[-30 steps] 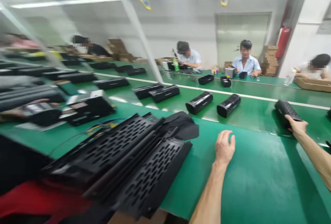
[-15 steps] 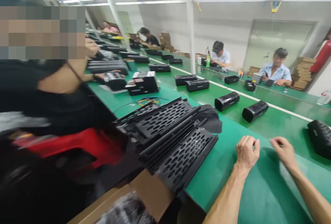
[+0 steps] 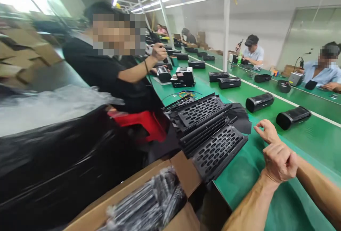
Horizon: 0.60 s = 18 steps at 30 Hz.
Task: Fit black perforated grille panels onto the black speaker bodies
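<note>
My left hand [image 3: 279, 161] is curled into a fist above the green bench [image 3: 266, 202], with nothing visible in it. Just beyond it, my right hand [image 3: 266, 131] hovers with loosely spread fingers and holds nothing. It is nearest to a stack of black perforated grille panels [image 3: 210, 131] at the bench's near edge. A crumpled black fabric piece [image 3: 241, 113] lies against the far side of that stack.
A cardboard box [image 3: 183, 174] with bagged black parts stands below the bench edge. Black cylindrical housings [image 3: 259, 102] [image 3: 293, 117] lie on the conveyor. A co-worker in black sits left on a red stool [image 3: 141, 121]. Other people work across the belt.
The view has swung left. My right hand left the housing at the far right and came across beside the grille stack. My left hand has closed into a fist.
</note>
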Tool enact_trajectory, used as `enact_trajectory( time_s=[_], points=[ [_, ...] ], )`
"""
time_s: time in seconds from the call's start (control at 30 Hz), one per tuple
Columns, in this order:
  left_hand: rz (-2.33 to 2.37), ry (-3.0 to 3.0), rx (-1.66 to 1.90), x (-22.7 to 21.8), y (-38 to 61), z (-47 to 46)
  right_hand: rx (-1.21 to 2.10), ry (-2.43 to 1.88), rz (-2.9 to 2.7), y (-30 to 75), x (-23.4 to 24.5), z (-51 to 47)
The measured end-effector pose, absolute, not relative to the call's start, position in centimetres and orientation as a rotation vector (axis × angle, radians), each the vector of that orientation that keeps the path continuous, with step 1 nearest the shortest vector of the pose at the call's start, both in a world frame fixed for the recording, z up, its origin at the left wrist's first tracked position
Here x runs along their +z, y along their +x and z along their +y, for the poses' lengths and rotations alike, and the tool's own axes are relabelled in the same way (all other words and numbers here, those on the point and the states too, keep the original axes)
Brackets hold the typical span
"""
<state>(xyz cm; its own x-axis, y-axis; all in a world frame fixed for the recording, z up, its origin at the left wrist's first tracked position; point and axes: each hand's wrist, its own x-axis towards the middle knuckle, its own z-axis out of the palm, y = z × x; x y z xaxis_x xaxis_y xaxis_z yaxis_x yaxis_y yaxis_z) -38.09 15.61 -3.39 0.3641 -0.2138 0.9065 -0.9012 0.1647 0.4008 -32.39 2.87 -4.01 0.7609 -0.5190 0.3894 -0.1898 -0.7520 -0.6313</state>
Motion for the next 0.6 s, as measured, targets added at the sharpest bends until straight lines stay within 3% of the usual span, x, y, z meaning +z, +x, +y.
enact_trajectory(
  time_s=[0.17, 0.33, 0.47, 0.6],
  points=[
    [-1.090, 1.389, 0.684, -4.2, -38.3, 15.3, -0.730, -2.310, 0.414, -30.6, -5.2, 5.6],
    [-1.000, 1.359, 0.722, -4.4, -38.1, 14.6, -0.751, -2.318, 0.246, -28.7, -0.4, 4.8],
    [-0.876, 1.372, 0.730, -2.7, -38.3, 16.4, -0.758, -2.626, -0.087, -24.7, 4.4, 6.0],
    [-0.957, 1.364, 0.664, -3.3, -38.8, 20.6, -0.488, -3.018, -0.169, -20.3, 6.4, 7.9]
  ],
)
